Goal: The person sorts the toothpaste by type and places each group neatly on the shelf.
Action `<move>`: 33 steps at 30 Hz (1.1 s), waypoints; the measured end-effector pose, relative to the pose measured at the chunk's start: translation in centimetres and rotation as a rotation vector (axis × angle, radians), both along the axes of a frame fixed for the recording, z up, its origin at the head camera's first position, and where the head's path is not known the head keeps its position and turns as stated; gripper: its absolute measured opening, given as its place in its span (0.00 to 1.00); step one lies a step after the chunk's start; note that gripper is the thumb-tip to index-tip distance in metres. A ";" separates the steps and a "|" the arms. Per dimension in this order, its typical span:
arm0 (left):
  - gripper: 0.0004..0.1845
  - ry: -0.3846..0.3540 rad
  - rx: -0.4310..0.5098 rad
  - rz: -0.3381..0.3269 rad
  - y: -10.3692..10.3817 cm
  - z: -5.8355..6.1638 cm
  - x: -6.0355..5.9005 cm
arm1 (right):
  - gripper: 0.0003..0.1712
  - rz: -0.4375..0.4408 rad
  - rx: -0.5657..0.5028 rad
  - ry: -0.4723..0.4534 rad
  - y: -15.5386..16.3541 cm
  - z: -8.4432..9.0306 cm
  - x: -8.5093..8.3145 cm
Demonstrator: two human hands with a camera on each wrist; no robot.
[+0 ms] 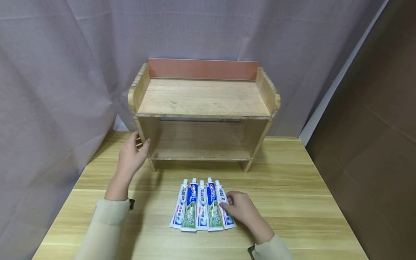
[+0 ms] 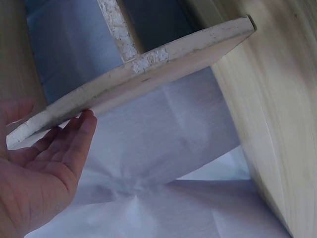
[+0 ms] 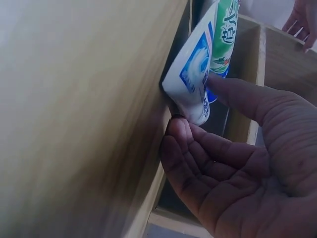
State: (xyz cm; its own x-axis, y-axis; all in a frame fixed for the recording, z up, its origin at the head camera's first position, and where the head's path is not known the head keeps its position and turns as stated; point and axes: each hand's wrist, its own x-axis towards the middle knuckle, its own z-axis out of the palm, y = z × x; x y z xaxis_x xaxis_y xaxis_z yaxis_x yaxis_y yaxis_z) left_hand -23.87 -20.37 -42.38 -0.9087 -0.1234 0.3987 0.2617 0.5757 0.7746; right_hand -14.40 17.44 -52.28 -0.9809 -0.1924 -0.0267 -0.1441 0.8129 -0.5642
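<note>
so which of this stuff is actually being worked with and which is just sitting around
In use:
- right hand pinching the rightmost toothpaste tube
- left hand touching the wooden shelf at its left side panel

Lying about:
- four other tubes in the row
- table
- grey curtain

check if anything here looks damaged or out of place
The wooden shelf shows wear: its front edges are chipped and flaking, plainest in the left wrist view beside the left hand. The five toothpaste tubes lie in a neat row under the right hand; nothing spilled.
</note>
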 end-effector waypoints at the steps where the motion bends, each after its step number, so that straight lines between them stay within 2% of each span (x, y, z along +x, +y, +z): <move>1: 0.22 0.005 -0.001 0.002 0.0 0.0 0.0 | 0.20 -0.003 0.003 -0.006 0.0 0.0 -0.1; 10: 0.20 0.035 -0.016 0.013 0.1 0.4 0.0 | 0.15 -0.021 -0.026 -0.046 0.0 -0.1 -0.8; 19: 0.17 0.064 -0.059 0.021 -0.2 0.0 0.0 | 0.16 0.001 -0.139 -0.196 1.0 0.1 -2.0; 27: 0.15 0.104 -0.093 0.022 -0.4 0.0 0.0 | 0.14 -0.045 -0.160 -0.219 1.0 0.6 -2.1; 33: 0.14 0.088 -0.100 0.037 -0.4 0.0 0.0 | 0.14 -0.062 -0.195 -0.236 0.9 0.4 -1.9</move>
